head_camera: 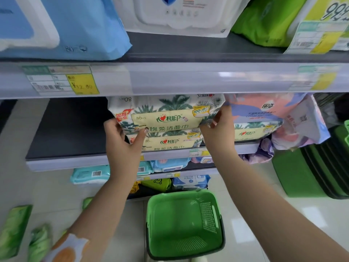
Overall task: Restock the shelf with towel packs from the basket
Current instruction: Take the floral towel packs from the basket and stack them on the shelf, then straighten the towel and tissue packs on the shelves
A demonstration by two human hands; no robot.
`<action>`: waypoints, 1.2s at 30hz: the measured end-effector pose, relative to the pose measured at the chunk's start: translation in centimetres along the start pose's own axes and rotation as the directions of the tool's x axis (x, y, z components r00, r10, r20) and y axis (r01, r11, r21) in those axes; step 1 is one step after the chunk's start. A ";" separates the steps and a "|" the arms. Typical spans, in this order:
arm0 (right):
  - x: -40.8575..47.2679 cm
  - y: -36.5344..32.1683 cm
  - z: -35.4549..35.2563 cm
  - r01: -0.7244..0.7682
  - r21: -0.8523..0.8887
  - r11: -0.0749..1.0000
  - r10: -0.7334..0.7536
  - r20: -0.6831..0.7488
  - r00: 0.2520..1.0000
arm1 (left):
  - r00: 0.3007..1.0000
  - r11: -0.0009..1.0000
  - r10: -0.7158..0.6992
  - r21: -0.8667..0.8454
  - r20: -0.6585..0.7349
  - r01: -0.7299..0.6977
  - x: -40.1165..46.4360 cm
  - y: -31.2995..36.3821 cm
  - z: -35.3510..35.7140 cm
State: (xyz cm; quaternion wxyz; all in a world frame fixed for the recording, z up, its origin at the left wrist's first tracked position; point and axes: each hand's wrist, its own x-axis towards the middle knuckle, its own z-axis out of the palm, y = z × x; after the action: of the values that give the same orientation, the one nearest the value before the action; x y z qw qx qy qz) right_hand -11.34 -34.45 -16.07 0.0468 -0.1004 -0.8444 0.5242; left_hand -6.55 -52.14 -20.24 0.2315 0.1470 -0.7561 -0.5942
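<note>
A cream towel pack (166, 114) printed with green palm leaves lies on top of a matching pack (170, 141) on the middle shelf (71, 140). My left hand (122, 142) grips the top pack's left end, thumb on its front. My right hand (219, 129) grips its right end. A further matching pack (253, 131) sits to the right under a pink and lilac pack (260, 108). The green basket (184, 224) stands on the floor below my arms, and nothing shows inside it.
The shelf's left half is bare dark board. Above it runs a rail with price tags (62, 80), and blue (79, 29), white and green packs stand on the upper shelf. Stacked green baskets (311, 167) stand at right. Green packs (13, 229) lie on the floor at left.
</note>
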 end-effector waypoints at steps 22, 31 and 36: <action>-3.0 3.2 0.8 -0.155 -0.117 0.981 0.164 0.068 0.984 | 0.992 0.967 -0.115 0.234 0.055 0.099 -3.5 0.1 0.4; -5.9 4.0 -0.8 -0.041 -0.174 0.984 0.063 0.120 0.991 | 0.988 0.962 -0.135 0.247 0.068 0.115 -7.7 0.7 -0.7; -7.9 2.7 -1.2 0.106 -0.219 0.970 -0.058 0.214 0.975 | 0.991 0.952 -0.130 0.282 0.018 0.119 -10.4 1.2 -2.6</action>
State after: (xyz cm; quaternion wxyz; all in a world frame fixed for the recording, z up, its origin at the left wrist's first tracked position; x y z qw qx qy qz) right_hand -3.09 -34.01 -17.74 -0.0313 -0.0151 -0.9028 0.4287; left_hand 3.68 -48.84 -20.44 0.1565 0.2147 -0.8261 -0.4970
